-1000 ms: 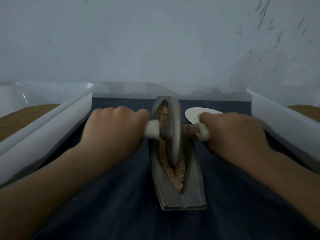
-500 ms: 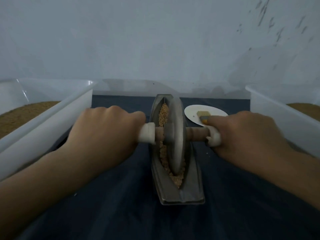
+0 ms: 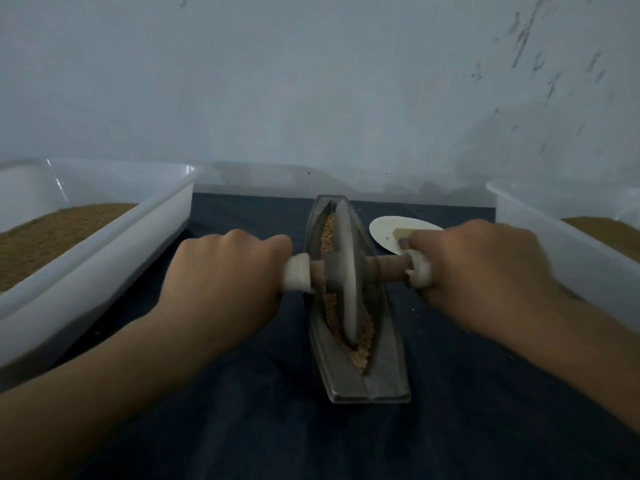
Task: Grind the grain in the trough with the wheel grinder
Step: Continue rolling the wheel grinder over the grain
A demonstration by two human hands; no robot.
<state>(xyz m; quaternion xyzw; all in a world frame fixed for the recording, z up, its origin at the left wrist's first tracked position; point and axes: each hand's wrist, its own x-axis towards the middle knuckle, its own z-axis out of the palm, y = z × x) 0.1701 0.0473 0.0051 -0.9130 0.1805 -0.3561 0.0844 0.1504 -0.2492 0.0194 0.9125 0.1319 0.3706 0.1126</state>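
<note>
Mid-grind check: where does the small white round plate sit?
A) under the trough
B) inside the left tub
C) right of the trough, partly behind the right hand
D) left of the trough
C: the small white round plate lies right of the grey metal boat-shaped trough, partly hidden by the right hand.
</note>
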